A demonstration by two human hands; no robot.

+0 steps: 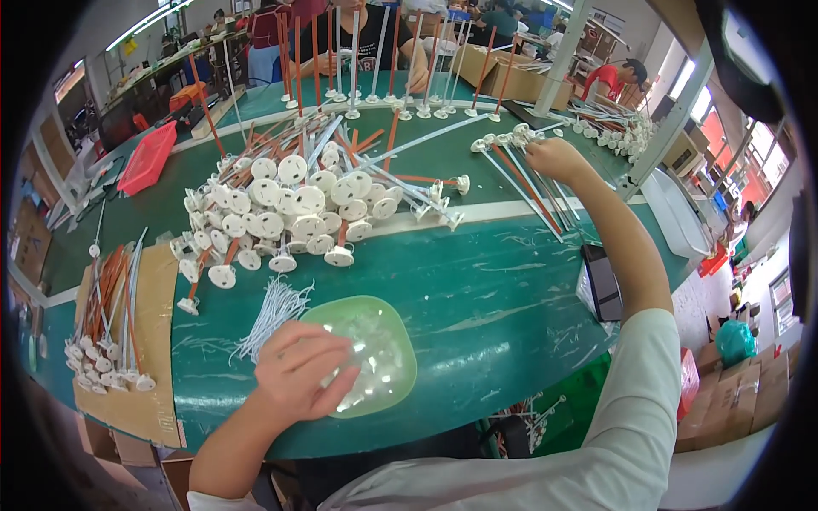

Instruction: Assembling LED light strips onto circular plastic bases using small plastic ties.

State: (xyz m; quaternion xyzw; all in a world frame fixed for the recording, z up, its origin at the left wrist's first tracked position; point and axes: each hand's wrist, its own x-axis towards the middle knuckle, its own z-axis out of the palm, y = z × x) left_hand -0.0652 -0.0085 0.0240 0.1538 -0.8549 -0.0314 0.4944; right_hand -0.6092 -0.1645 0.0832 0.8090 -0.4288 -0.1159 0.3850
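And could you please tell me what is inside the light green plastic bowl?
Small, clear, shiny pieces lie in the green bowl; whatever is beneath the left hand is covered and cannot be seen.

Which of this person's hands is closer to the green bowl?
The left. The left hand is right at the left side of the green bowl, overlapping it in view. The right hand is well beyond it, to the right, by some thin rods.

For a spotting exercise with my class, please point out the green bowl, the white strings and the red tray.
Green bowl (403, 335): head view, on its right-hand wall.
White strings (274, 317): head view, on the middle of the bunch.
Red tray (148, 159): head view, on the middle of its visible surface.
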